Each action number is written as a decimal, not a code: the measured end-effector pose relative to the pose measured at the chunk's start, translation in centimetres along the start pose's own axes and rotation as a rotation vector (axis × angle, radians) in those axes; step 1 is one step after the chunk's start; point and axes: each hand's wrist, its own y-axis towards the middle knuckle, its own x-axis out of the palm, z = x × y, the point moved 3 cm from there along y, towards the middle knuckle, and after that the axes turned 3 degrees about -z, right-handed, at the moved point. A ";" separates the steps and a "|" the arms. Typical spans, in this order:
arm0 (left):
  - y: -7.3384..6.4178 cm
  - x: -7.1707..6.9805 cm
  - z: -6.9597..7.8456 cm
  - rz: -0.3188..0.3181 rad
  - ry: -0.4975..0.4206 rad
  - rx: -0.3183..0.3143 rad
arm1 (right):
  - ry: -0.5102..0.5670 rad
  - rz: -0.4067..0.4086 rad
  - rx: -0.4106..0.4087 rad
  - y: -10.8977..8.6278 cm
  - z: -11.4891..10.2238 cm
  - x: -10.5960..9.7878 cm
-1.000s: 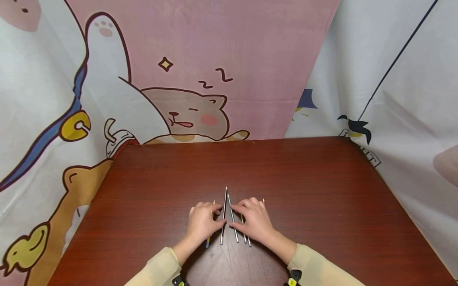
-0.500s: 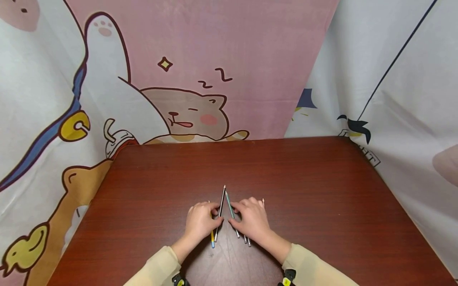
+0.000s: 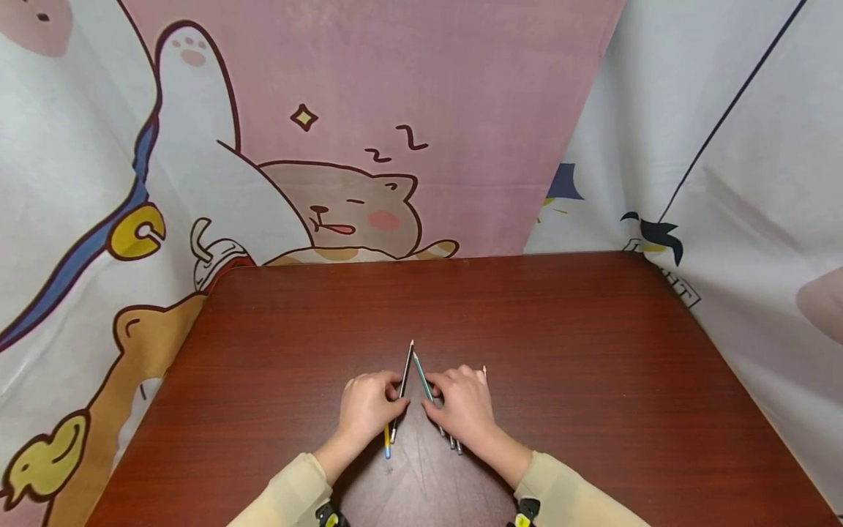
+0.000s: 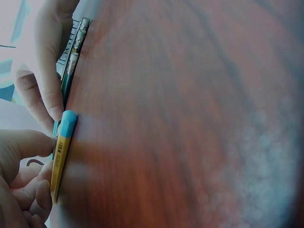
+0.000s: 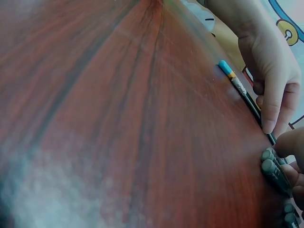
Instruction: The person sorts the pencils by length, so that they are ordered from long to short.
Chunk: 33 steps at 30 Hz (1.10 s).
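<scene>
Inspected remotely: I find the left hand [image 3: 370, 402] with thumb and forefinger drawn nearly together, pinching the dark pencil [image 3: 405, 382]. The right hand [image 3: 463, 401] is similarly curled, pinching the teal pencil [image 3: 421, 375]. Both pencils lie on the near half of the table [image 3: 527, 315], leaning inward so that their far ends almost meet; I cannot tell whether these touch.

The yellow pencil [image 4: 64, 152] lies just left of the dark one, partly under the left hand. Two more pencils [image 3: 455, 443] show only their near ends, right of the teal one.

Findings on risk: in my judgement, a further inward push could cross the far ends, and one pencil might ride over the other. Uneven finger pressure could swivel either. The yellow pencil, apparently not pinched, might be dragged or rolled by the palm. The covered pair could scatter if the right hand lifts abruptly.
</scene>
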 end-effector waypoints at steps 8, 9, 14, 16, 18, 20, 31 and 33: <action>0.0 -0.1 0.0 0.013 0.004 -0.012 | -0.063 0.002 0.022 0.2 -0.1 0.0; 0.0 -0.1 0.0 0.013 0.006 -0.014 | -0.069 0.001 0.024 0.2 -0.2 0.0; 0.0 0.0 -0.1 0.002 0.010 -0.027 | -0.089 0.008 0.020 0.3 -0.4 -0.2; 0.0 0.0 -0.1 -0.007 0.007 -0.034 | -0.089 0.006 0.023 0.3 -0.5 -0.2; 0.0 0.0 -0.1 -0.014 0.001 -0.040 | -0.091 0.005 0.027 0.4 -0.5 -0.2; 0.1 0.0 -0.1 -0.017 -0.003 -0.040 | -0.089 0.007 0.030 0.4 -0.5 -0.2; 0.2 -0.1 0.0 -0.020 0.007 -0.027 | 0.048 0.016 0.095 0.2 0.1 -0.4; 0.2 -0.1 0.0 -0.014 0.013 -0.027 | 0.112 0.025 0.134 0.2 0.4 -0.5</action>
